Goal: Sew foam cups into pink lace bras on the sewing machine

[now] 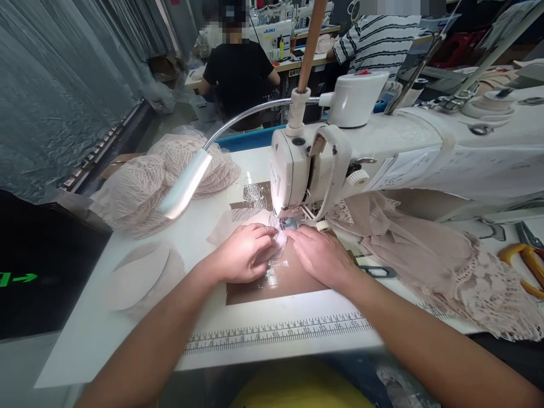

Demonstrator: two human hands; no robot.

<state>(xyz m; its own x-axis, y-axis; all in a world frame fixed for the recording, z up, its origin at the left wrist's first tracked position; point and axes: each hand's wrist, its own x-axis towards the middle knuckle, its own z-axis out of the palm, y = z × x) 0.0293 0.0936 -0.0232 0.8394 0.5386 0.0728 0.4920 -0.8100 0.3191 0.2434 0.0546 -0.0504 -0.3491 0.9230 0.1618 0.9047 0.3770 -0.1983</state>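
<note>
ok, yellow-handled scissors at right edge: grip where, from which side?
Likely best by the yellow handles, right hand coming from the person's side: the loops appear nearer than the dark blades, with lace heaped to their left.

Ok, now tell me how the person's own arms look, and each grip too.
The left arm and right arm are bare as far as they show: no sleeve, watch or bracelet in view. The left grip and right grip are plain five-fingered human hands, ungloved, with no ring that I can make out.
</note>
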